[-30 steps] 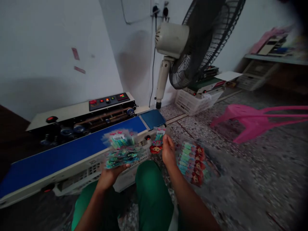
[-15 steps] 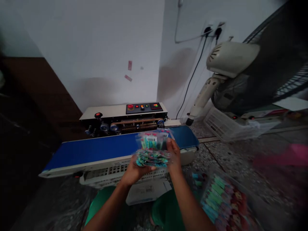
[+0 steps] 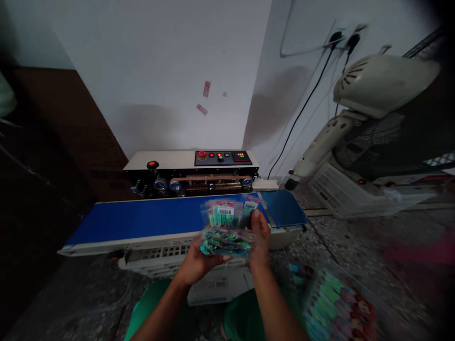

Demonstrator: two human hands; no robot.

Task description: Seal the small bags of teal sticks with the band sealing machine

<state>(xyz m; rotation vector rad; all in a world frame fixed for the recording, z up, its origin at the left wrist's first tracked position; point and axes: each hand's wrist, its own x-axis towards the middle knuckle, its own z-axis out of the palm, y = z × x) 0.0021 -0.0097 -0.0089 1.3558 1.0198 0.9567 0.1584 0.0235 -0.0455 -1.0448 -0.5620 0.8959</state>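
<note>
A stack of clear plastic packets with blue-green contents is held in front of the belt. My left hand is closed round the stack's left side and underside, thumb in front. At its right end my right hand grips the stack, thumb up against a packet with a barcode label. More barcoded packets stand up behind the stack, over the blue conveyor belt. Whether those touch the belt, I cannot tell.
Behind the belt is a band sealing machine with a lit control panel. A pedestal fan and a white plastic crate stand at right. Packets with green and red contents lie at the lower right. A white box sits below.
The view has turned a little, so the machine and fan appear farther right. Both hands keep hold of the stack, and one barcoded packet shows more separately by my right thumb.
</note>
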